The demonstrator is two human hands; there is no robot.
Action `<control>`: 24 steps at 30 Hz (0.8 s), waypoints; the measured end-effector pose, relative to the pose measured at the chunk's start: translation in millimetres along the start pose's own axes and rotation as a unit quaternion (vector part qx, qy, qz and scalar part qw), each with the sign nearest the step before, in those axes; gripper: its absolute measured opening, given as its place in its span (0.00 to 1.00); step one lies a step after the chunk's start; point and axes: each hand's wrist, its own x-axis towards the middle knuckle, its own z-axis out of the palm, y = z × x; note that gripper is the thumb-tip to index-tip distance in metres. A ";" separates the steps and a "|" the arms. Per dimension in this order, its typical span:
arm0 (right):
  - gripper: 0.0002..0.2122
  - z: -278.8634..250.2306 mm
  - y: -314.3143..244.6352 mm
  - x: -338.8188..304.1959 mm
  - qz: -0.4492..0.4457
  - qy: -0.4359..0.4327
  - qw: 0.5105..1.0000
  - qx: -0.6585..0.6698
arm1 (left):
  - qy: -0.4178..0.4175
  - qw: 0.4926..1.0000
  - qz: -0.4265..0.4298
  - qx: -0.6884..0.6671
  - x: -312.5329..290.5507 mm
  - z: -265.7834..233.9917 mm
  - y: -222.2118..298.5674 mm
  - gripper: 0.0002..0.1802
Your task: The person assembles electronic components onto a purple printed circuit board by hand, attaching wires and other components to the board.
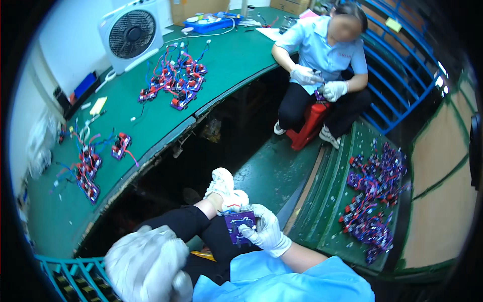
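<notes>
My right hand (pixel 271 232), in a white glove, grips a purple circuit board (pixel 240 227) by its right edge above my lap. The thumb lies across the board's face, and some wire shows at its top edge. My left hand (pixel 146 261), also gloved in white, is raised at the lower left, apart from the board and large in the picture. Motion blurs it, so its fingers cannot be made out. A small yellow thing (pixel 204 255) shows between my legs, partly hidden.
Wired purple boards lie on the green table (pixel 226 63) in a far cluster (pixel 176 80) and a near one (pixel 88 168). More boards (pixel 372 196) are heaped at right. A fan (pixel 133 35) stands behind. Opposite, a gloved person (pixel 322 55) on a red stool (pixel 308 126) handles a board.
</notes>
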 end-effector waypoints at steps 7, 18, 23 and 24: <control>0.22 8.7 -7.5 1.2 0.052 -0.008 0.995 0.081 | 0.021 0.999 0.024 -0.021 -9.1 -10.4 -8.7 0.16; 0.19 8.6 -7.3 10.4 0.007 -0.001 0.999 0.035 | 0.088 0.985 -0.100 -0.106 -14.6 -3.8 6.4 0.28; 0.19 0.8 6.1 0.1 0.006 0.008 0.997 0.075 | 0.112 0.925 -0.233 -0.280 -7.6 53.7 20.3 0.32; 0.18 -8.4 6.3 -1.3 0.003 0.019 1.000 0.016 | 0.018 0.948 -0.118 -0.295 -5.7 77.4 -2.6 0.28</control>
